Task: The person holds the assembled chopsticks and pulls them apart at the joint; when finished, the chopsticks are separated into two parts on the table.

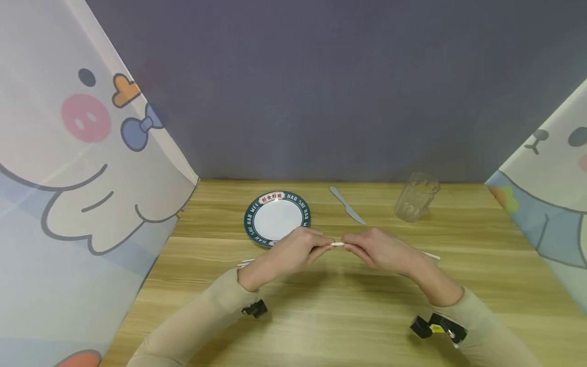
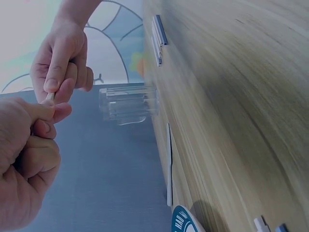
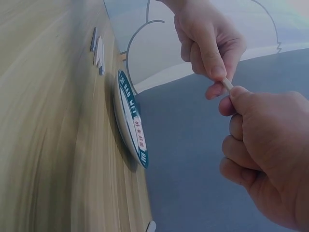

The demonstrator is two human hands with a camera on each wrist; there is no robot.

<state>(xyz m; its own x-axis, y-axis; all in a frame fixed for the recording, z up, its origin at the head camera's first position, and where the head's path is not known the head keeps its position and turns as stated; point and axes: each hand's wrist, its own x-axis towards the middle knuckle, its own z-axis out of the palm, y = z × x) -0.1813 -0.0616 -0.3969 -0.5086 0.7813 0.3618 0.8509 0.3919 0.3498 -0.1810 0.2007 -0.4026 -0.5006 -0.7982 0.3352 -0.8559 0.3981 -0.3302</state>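
Note:
My left hand [image 1: 300, 250] and right hand [image 1: 380, 250] meet above the table. Between them is a thin off-white stick [image 1: 337, 244], one end pinched by each hand's thumb and fingers. Only a short middle piece of the stick [image 3: 226, 84] shows; the fingers cover the rest. In the left wrist view, the other fingers of the left hand [image 2: 24, 159] are curled under. The right hand [image 3: 275, 145] has its lower fingers folded too.
A green-rimmed plate [image 1: 249, 221] lies behind the left hand. A table knife [image 1: 347, 205] and a clear glass [image 1: 416, 196] stand farther back. Pale and dark sticks lie in two groups: left sticks [image 3: 99, 53] and right sticks [image 2: 158, 41]. A grey wall [image 1: 293, 92] borders the table.

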